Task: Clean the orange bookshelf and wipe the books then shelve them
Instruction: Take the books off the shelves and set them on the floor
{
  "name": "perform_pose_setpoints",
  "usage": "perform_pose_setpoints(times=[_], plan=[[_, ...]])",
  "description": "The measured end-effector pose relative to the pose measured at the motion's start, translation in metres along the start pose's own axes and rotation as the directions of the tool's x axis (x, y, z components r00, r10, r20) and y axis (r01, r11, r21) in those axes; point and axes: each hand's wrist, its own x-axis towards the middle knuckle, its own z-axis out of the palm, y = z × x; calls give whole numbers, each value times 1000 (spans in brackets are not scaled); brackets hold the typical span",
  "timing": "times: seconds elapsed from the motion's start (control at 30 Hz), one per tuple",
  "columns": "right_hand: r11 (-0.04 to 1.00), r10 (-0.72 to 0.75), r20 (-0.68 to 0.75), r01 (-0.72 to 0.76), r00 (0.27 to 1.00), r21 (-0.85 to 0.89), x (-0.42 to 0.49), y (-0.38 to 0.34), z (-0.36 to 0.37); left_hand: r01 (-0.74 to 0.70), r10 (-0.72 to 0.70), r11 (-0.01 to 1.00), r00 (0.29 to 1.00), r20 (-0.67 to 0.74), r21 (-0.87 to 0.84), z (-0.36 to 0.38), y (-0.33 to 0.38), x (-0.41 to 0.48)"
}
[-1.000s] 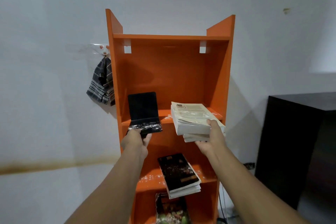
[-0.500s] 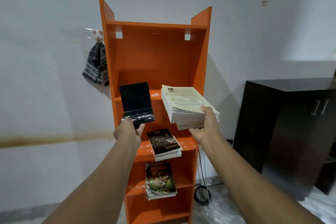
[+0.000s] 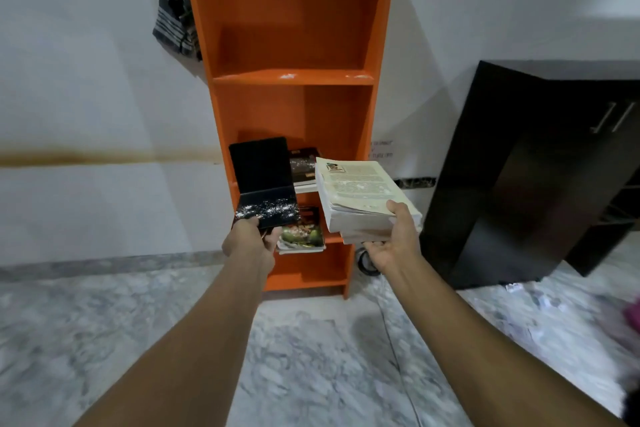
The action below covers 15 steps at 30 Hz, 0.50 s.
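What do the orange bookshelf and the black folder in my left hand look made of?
Orange bookshelf: probably laminated or painted board, glossy; its shelf edge shows glare. Black folder, gripped by the left hand: matte, perhaps faux leather or card; white specks cover its lower flap.

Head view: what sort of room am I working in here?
Likely a sparsely furnished room in a home: an orange bookshelf against a white wall, a dark cabinet beside it, a marble-patterned floor.

- Both arms are extending forward.
- Left hand (image 3: 251, 241) is pinching the black case (image 3: 263, 180) at its near edge.
- Right hand (image 3: 393, 244) is gripping the book stack (image 3: 356, 196), thumb on top.
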Motion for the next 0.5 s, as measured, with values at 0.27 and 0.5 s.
perform_pose_setpoints(times=[0.27,0.5], plan=[[998,62,-139,-66,988,-24,21,54,-61,82,-75,994,992,-101,66,-56,-45,37],[990,117,-215,-130,970,-50,68,103,-85,158,-143,983,979,-144,98,-79,-75,99]])
